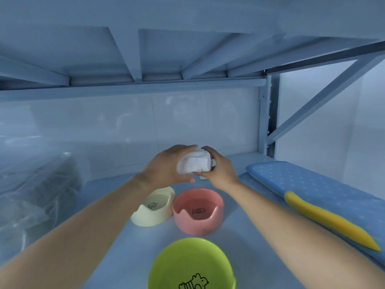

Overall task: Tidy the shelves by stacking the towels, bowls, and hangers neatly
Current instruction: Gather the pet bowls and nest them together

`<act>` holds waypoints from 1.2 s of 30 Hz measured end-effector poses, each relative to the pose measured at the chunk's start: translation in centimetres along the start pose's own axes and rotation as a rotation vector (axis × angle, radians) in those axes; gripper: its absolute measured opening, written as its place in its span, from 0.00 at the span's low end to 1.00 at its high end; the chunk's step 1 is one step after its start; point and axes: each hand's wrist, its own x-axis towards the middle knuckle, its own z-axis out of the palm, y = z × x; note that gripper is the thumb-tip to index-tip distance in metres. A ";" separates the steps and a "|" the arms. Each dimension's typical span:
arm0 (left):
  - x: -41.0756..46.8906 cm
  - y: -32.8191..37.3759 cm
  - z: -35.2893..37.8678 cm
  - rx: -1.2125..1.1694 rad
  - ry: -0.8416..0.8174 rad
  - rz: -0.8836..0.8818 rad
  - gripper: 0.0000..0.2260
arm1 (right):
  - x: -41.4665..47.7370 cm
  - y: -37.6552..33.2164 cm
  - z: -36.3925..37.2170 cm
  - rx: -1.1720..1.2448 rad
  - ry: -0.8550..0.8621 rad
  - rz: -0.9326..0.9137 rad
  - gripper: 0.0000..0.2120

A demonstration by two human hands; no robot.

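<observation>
Both hands hold a small white folded towel (194, 163) in the air above the shelf (125, 257). My left hand (166, 166) grips its left side and my right hand (220, 168) grips its right side. Below the hands stand three bowls: a cream bowl (143, 217) with a paw print, a pink bowl (198, 223) with a fish drawing beside it, and a green bowl (191, 261) nearest to me. The cream bowl is partly hidden by my left forearm.
A blue dotted pad (302, 180) with a yellow strip (325, 217) lies along the right side of the shelf. A bundle in clear plastic wrap (35, 192) sits at the left. The upper shelf's underside (145, 59) hangs low overhead.
</observation>
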 end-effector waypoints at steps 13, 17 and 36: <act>3.2 1.7 2.4 0.285 0.161 -0.107 0.13 | 1.4 -0.3 -5.4 -0.256 -0.110 -0.074 0.44; 3.6 2.2 2.7 0.311 0.166 -0.148 0.21 | 1.4 -0.3 -5.6 -0.423 -0.068 -0.219 0.34; 3.9 0.3 4.0 0.032 0.096 -0.157 0.35 | 6.3 2.8 -5.3 -0.624 0.066 -0.227 0.24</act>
